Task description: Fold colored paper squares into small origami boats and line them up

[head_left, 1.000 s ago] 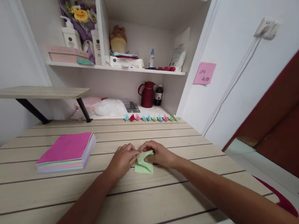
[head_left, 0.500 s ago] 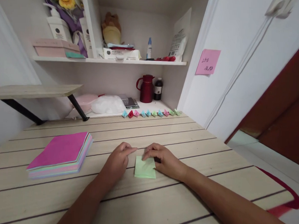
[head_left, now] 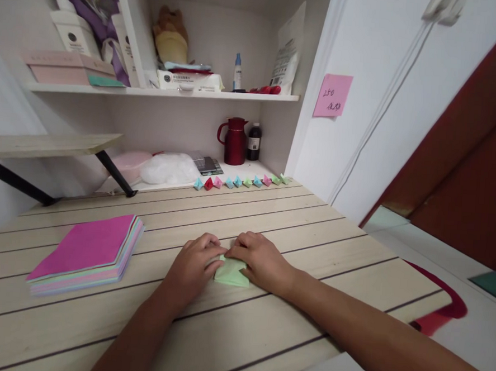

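Note:
A small folded sheet of light green origami paper (head_left: 232, 274) lies on the wood-plank table between my hands. My left hand (head_left: 195, 263) is closed at its left edge, thumb and fingertips on the upper left corner. From the other side, my right hand (head_left: 264, 262) curls over the top edge, with its thumb at the right side of the sheet. The fingers hide the paper's upper part, so its folds there cannot be made out. Left of my hands sits a thick stack of coloured square paper (head_left: 86, 248), magenta on top.
Several small folded paper figures (head_left: 237, 182) line the table's (head_left: 171, 337) back edge. Behind them, a shelf unit (head_left: 165, 93) holds a red jug (head_left: 235, 143) and a dark bottle (head_left: 254, 142). A raised wooden shelf (head_left: 49, 144) on black legs stands at the left.
My left hand has moved right and now grips the green paper's edge, where it was apart before. My right fingers have closed further over its top. The whole view has shifted slightly.

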{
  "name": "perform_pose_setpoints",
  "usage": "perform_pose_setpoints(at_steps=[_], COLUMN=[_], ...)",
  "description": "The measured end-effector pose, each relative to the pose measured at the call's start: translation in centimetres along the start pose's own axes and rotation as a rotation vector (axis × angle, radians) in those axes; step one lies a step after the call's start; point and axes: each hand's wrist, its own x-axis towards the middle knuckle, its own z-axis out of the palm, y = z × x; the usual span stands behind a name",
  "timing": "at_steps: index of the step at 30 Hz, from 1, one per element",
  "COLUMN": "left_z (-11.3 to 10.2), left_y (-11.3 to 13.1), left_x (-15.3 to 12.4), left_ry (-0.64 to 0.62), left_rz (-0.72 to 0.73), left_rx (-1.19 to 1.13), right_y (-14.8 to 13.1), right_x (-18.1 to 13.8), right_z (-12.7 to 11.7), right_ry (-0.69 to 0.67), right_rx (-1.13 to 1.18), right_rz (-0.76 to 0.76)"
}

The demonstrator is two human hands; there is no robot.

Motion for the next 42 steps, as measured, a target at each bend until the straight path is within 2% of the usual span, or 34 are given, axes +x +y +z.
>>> perform_pose_setpoints(at_steps=[4,10,13,19,25,30,37,42], left_z=[-0.5,-1.0,-1.0,-1.0,-1.2,-1.1,-0.9,-0.8], left_y=[0.4,0.8,1.0,1.9,2.1,2.2,2.4,2.2], left_x=[0.0,-0.1,-0.1,0.1,0.1,0.1,0.3,0.5], left_ry=[-0.054,-0.14,-0.14,0.006,-0.168,-0.163,-0.161,-0.136], left_rz=[0.042,0.113,0.13,0.159,0.111,0.069,0.016,-0.065], left_rx=[0.114,0.23,0.251,0.07,-0.017,-0.031,-0.055,-0.183], right_y=[-0.1,2.0,2.5,2.3,2.4,2.6,1.6,1.6], right_x=[0.1,-0.5,-0.6,-0.6,-1.3,-1.5,-1.7,-1.3], right_z=[0.1,-1.5,-1.8,-1.8,-3.1,-3.2,-2.6,-2.1], right_ry=[0.01,-0.068,-0.064,-0.047,-0.039,-0.083,-0.027,-0.042], right_rx=[0.006,0.347,0.403,0.359,0.217,0.167,0.216,0.241], right_rz=[0.02,-0.059,-0.101,-0.114,-0.063,-0.048,-0.093,0.015])
